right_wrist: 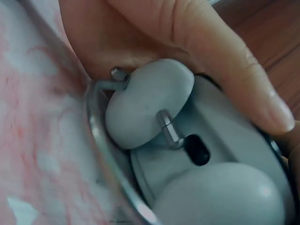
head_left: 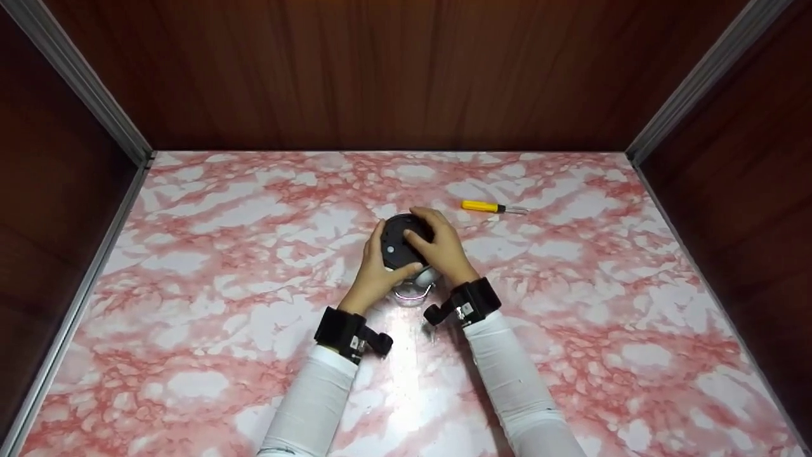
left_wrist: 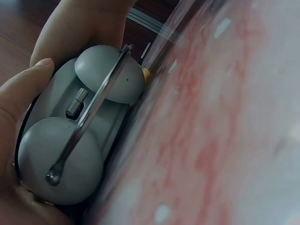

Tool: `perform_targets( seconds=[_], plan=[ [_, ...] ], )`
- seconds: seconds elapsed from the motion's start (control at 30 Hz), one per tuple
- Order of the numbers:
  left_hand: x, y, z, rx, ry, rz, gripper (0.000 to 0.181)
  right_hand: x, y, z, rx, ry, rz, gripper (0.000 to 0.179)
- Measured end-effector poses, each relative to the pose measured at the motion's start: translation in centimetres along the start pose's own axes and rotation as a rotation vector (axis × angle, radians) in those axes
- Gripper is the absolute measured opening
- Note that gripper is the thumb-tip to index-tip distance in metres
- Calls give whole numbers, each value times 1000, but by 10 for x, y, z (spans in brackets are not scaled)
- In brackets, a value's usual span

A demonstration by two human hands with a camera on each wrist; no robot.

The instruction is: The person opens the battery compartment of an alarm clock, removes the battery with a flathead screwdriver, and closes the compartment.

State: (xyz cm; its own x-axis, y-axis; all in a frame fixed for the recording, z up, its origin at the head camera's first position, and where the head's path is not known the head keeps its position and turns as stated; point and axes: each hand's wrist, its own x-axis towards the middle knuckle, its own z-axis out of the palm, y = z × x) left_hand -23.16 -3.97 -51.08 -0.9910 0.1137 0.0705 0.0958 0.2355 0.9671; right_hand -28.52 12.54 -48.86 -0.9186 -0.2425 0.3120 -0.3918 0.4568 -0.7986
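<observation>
A twin-bell alarm clock (head_left: 396, 255) lies with its black back upward between both hands. My left hand (head_left: 375, 271) grips its left side, the thumb along the near edge. The right hand (head_left: 448, 251) holds the far right side, with its thumb laid on the black back. Toward me point the two grey bells (left_wrist: 61, 161) and the curved metal handle (left_wrist: 89, 112). Between the bells sticks out a small metal hammer (right_wrist: 169, 131), beside a dark slot in the grey casing. The clock's face is turned down and hidden.
A screwdriver (head_left: 487, 207) with a yellow handle lies beyond the right hand on the red-and-white marbled table (head_left: 209, 304). Dark wood-look panels (head_left: 393, 76) enclose the back and both sides, with grey metal strips at the corners.
</observation>
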Motion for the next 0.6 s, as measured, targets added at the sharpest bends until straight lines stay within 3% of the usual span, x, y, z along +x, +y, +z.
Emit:
perform_targets(
  seconds=[0.33, 0.6],
  plan=[
    [-1, -5, 2, 47, 9, 35, 112, -4, 1, 1, -157, -11, -91, 45],
    [-2, -9, 5, 44, 28, 38, 110, -9, 2, 3, -214, 1, -99, 39]
  ],
)
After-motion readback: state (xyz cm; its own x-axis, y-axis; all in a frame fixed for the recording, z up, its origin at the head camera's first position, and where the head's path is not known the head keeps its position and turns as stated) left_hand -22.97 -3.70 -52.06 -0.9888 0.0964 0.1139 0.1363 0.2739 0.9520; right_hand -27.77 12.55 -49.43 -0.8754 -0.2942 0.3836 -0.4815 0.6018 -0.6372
